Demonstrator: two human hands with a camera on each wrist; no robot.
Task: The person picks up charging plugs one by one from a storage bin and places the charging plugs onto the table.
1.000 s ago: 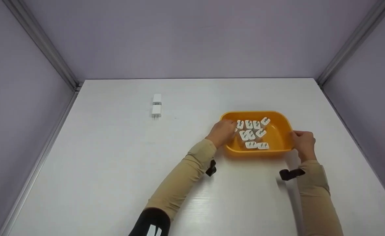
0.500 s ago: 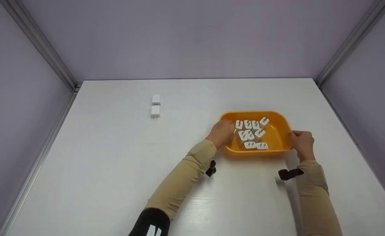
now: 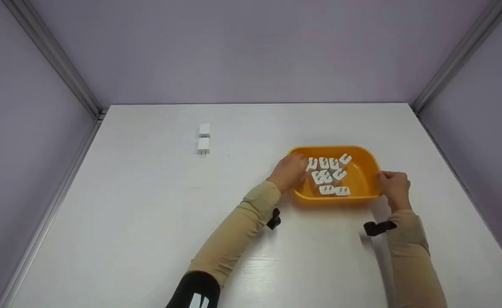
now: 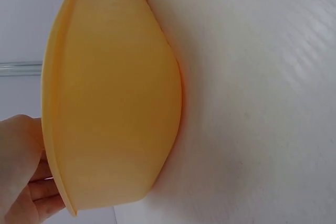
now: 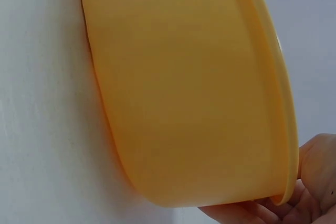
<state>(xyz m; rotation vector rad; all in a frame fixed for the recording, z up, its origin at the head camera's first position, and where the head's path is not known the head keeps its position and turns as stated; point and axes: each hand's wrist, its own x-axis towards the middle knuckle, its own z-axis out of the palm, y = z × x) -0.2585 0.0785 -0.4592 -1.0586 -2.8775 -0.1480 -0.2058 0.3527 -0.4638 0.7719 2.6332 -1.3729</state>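
A yellow-orange plastic tub (image 3: 364,179) stands on the white table. Inside are several white charger plugs (image 3: 340,173), prongs facing up. My left hand (image 3: 288,172) reaches over the tub's left rim, its fingertips close beside the nearest plugs; in the left wrist view this hand (image 4: 18,166) goes down behind the rim. Its fingertips are hidden there, and I cannot tell whether they hold a plug. At the opposite end my right hand (image 3: 395,188) grips the rim; the right wrist view shows its fingers (image 5: 244,213) under the tub's outer wall.
Two more white charger plugs (image 3: 204,145) lie in a line on the table (image 3: 148,192), left of centre toward the back. Pale walls (image 3: 251,51) enclose the table at the back and both sides.
My left hand has shifted very slightly at the left rim. The tub, the plugs in it and my right hand hold their places.
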